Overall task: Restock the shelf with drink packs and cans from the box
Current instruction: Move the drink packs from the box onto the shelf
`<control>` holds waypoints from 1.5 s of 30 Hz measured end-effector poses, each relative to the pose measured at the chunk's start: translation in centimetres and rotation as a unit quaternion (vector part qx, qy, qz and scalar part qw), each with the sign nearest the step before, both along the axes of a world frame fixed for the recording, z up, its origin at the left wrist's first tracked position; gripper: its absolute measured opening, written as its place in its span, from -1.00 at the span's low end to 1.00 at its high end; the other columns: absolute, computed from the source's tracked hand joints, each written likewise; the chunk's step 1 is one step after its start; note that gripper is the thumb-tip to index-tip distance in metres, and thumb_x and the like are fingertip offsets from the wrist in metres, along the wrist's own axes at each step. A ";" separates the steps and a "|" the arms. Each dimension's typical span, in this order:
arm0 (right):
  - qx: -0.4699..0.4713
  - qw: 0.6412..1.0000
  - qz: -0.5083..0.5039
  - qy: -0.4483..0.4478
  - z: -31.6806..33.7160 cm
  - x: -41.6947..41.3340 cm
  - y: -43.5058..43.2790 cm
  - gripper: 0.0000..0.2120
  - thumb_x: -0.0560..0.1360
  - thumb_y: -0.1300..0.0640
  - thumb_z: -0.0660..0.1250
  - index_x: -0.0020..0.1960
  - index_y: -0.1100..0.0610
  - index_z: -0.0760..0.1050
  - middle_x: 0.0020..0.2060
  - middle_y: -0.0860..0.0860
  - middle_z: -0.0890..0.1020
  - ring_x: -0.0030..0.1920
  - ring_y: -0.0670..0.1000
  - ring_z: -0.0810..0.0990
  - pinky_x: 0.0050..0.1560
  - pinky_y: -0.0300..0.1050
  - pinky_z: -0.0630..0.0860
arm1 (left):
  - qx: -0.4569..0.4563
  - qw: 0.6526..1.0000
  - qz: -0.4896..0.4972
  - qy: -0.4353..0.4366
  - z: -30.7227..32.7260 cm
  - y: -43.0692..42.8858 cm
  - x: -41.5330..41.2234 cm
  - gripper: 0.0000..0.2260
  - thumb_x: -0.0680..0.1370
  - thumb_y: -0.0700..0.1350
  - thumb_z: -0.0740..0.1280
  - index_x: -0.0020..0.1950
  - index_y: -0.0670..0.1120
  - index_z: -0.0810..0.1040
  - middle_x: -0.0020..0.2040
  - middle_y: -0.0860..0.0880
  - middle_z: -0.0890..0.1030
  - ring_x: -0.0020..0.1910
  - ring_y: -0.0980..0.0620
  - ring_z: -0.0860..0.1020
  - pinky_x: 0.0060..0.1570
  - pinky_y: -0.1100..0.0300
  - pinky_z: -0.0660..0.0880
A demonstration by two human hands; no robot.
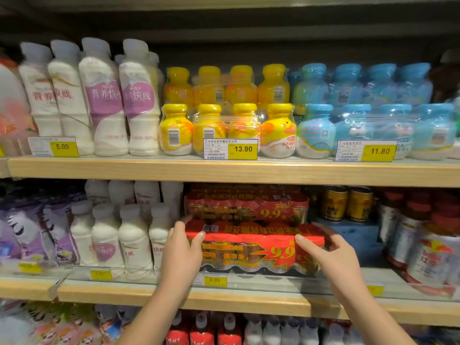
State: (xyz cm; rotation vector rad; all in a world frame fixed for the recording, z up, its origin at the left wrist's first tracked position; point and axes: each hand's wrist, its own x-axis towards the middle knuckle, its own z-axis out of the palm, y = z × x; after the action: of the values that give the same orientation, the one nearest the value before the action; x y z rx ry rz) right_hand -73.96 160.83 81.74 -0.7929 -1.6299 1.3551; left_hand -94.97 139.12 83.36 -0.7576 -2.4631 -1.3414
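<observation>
A: Entry. Where is the pack, taken from the 9.90 price tag (215, 280)?

B: The red shrink-wrapped drink pack (254, 247) stands directly above that tag, on the shelf just behind it, long face outward. The left hand (181, 247) clamps its left end, thumb on the front and fingers round the end. The right hand (331, 255) clamps the right end, thumb in front and fingers curled over the top.

A: Why hold both ends?

B: Judgement: the pack is wide and its film is slack, so a two-end hold keeps it square while it is seated flush. The printed face is turned out so that it reads over its own tag.

A: Legible writing?

B: "9.9" in yellow on the pack's front; the Chinese characters beside it are blurred. A second red pack (249, 207), above and behind the tag, shows the same "9.9". The gold cans (346, 204), up and right of the tag, appear to read 红牛. Well above the tag is the 13.90 tag (242, 148), up-left the 5.00 tag (62, 146), up-right the 11.80 tag (379, 151). The box is not in view.
</observation>
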 end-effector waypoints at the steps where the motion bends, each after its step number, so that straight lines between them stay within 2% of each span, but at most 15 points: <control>1: 0.008 1.000 -0.001 -0.007 -0.1 0.0 0.0 -0.54 0.35 0.03 0.64 0.20 -0.02 0.60 -0.05 -0.10 0.73 -0.05 -0.14 0.69 -0.19 -0.29 0.53 | -0.006 1.000 0.000 0.000 -0.2 0.0 -0.1 -0.74 0.61 0.02 0.32 0.08 -0.17 0.40 -0.15 -0.03 0.43 -0.13 -0.06 0.48 -0.34 0.20 0.25; 5: 0.026 0.999 0.001 -0.038 -1.1 -0.3 0.4 -0.43 0.27 -0.11 0.64 0.23 0.01 0.60 -0.03 -0.05 0.74 -0.01 -0.05 0.71 -0.05 -0.13 0.62 | -0.018 1.000 -0.001 0.005 -0.7 0.2 -0.3 -0.72 0.62 0.01 0.31 0.10 -0.20 0.41 -0.13 -0.03 0.43 -0.17 -0.01 0.43 -0.39 0.31 0.22; 8: 0.045 0.997 -0.002 -0.056 -1.4 -0.4 0.7 -0.35 0.18 -0.24 0.60 0.20 -0.04 0.60 -0.04 -0.08 0.74 -0.01 -0.05 0.72 0.05 -0.01 0.66 | -0.020 1.000 -0.003 0.008 -1.1 0.2 -0.4 -0.71 0.62 0.02 0.30 0.13 -0.20 0.42 -0.08 -0.05 0.46 -0.08 -0.06 0.50 -0.30 0.23 0.29; 10: 0.058 0.995 0.002 -0.079 -1.7 -0.4 1.0 -0.38 0.22 -0.23 0.62 0.22 -0.05 0.59 -0.03 -0.09 0.73 0.00 -0.06 0.72 0.08 0.04 0.67 | -0.021 1.000 -0.006 0.002 -1.5 0.1 -0.4 -0.70 0.62 0.01 0.30 0.19 -0.18 0.41 0.00 -0.08 0.50 -0.01 -0.08 0.52 -0.17 0.17 0.36; 13: 0.070 0.992 0.010 -0.103 -2.1 -0.5 1.2 -0.45 0.31 -0.14 0.62 0.23 -0.06 0.55 -0.01 -0.10 0.71 0.01 -0.07 0.70 0.08 0.06 0.68 | -0.019 1.000 -0.008 -0.003 -2.3 -0.1 -0.4 -0.71 0.62 0.00 0.30 0.18 -0.19 0.39 0.02 -0.13 0.51 0.03 -0.12 0.52 -0.13 0.14 0.35; 16: 0.081 0.989 0.009 -0.121 -2.0 -0.5 1.1 -0.48 0.35 -0.14 0.60 0.22 -0.08 0.48 -0.01 -0.15 0.66 0.00 -0.11 0.66 0.03 -0.01 0.66 | -0.013 1.000 -0.009 -0.004 -2.7 -0.1 -0.4 -0.73 0.62 0.00 0.30 0.14 -0.17 0.38 0.03 -0.13 0.50 0.05 -0.13 0.51 -0.11 0.12 0.38; 19: 0.111 0.982 0.009 -0.152 -1.7 -0.5 0.9 -0.51 0.40 -0.17 0.55 0.21 -0.09 0.43 -0.04 -0.24 0.59 -0.04 -0.22 0.58 -0.10 -0.16 0.55 | -0.009 1.000 -0.011 -0.012 -3.0 -0.1 -0.2 -0.63 0.63 0.02 0.29 0.34 -0.16 0.38 0.24 -0.12 0.50 0.20 -0.11 0.50 0.07 0.09 0.45; 21: 0.121 0.980 0.008 -0.159 -1.6 -0.4 0.6 -0.52 0.42 -0.18 0.53 0.21 -0.10 0.40 -0.04 -0.25 0.56 -0.04 -0.22 0.57 -0.09 -0.15 0.55 | 0.002 1.000 -0.013 -0.012 -3.3 -0.1 0.1 -0.57 0.64 0.02 0.28 0.44 -0.14 0.34 0.35 -0.10 0.45 0.30 -0.08 0.46 0.16 0.11 0.41; 26: 0.130 0.976 -0.002 -0.174 -1.7 -0.3 0.1 -0.46 0.40 -0.23 0.52 0.26 -0.10 0.39 0.00 -0.20 0.58 0.03 -0.11 0.61 0.08 0.01 0.63 | 0.011 0.999 -0.004 -0.033 -3.3 -0.3 0.4 -0.45 0.63 0.03 0.28 0.54 -0.16 0.23 0.49 -0.11 0.34 0.45 -0.09 0.35 0.35 0.04 0.35; 29: 0.132 0.975 -0.008 -0.180 -1.4 -0.2 -0.2 -0.36 0.42 -0.22 0.51 0.38 0.00 0.41 0.04 -0.11 0.59 0.03 -0.08 0.62 0.04 -0.03 0.62 | 0.014 0.999 -0.005 -0.032 -3.3 -0.4 0.6 -0.46 0.63 -0.01 0.29 0.55 -0.15 0.22 0.50 -0.11 0.32 0.45 -0.09 0.34 0.37 0.04 0.33; 32: 0.131 0.975 -0.014 -0.178 -1.3 -0.1 -0.7 -0.29 0.44 -0.19 0.51 0.47 0.06 0.37 0.06 -0.08 0.59 -0.03 -0.15 0.60 -0.04 -0.09 0.57 | 0.014 1.000 -0.014 -0.016 -3.6 -0.7 1.0 -0.51 0.63 -0.09 0.29 0.53 -0.13 0.26 0.47 -0.08 0.32 0.43 -0.07 0.36 0.37 0.07 0.33; 37: 0.146 0.974 -0.033 -0.172 -1.0 0.2 -1.9 -0.33 0.47 -0.04 0.54 0.47 0.12 0.38 0.11 -0.02 0.60 -0.06 -0.20 0.55 -0.07 -0.17 0.47 | 0.020 0.999 -0.032 0.001 -4.0 -1.9 1.6 -0.49 0.61 -0.14 0.32 0.54 -0.07 0.27 0.48 -0.05 0.31 0.45 -0.02 0.34 0.41 0.12 0.28; 39: 0.150 0.974 -0.042 -0.165 -0.9 0.4 -2.5 -0.33 0.47 0.00 0.54 0.48 0.15 0.38 0.24 0.05 0.60 0.04 -0.11 0.56 0.03 -0.16 0.47 | 0.030 0.999 -0.045 0.003 -3.9 -2.5 1.8 -0.48 0.61 -0.12 0.34 0.54 -0.05 0.27 0.47 -0.03 0.31 0.44 0.00 0.34 0.41 0.12 0.29; 42: 0.161 0.972 -0.054 -0.164 -0.9 0.8 -3.1 -0.26 0.47 -0.02 0.55 0.54 0.14 0.33 0.42 0.08 0.50 0.34 0.05 0.52 0.31 -0.01 0.47 | 0.038 0.997 -0.066 0.009 -3.8 -3.5 2.0 -0.48 0.60 -0.05 0.35 0.53 -0.02 0.29 0.46 0.01 0.33 0.41 0.04 0.37 0.36 0.15 0.32; 45: 0.168 0.971 -0.058 -0.158 -0.9 1.3 -4.2 -0.26 0.46 -0.05 0.55 0.54 0.08 0.34 0.45 0.05 0.47 0.42 0.07 0.47 0.41 0.06 0.43 | 0.059 0.994 -0.095 -0.001 -3.6 -4.5 2.1 -0.49 0.59 0.00 0.36 0.51 0.02 0.30 0.42 0.05 0.35 0.37 0.05 0.42 0.34 0.17 0.36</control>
State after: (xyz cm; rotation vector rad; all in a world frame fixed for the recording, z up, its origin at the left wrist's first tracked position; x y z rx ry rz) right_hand -72.65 156.68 80.86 -0.9124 -1.9611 0.8680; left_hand -92.88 134.61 79.72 -0.9823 -2.3378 -1.5391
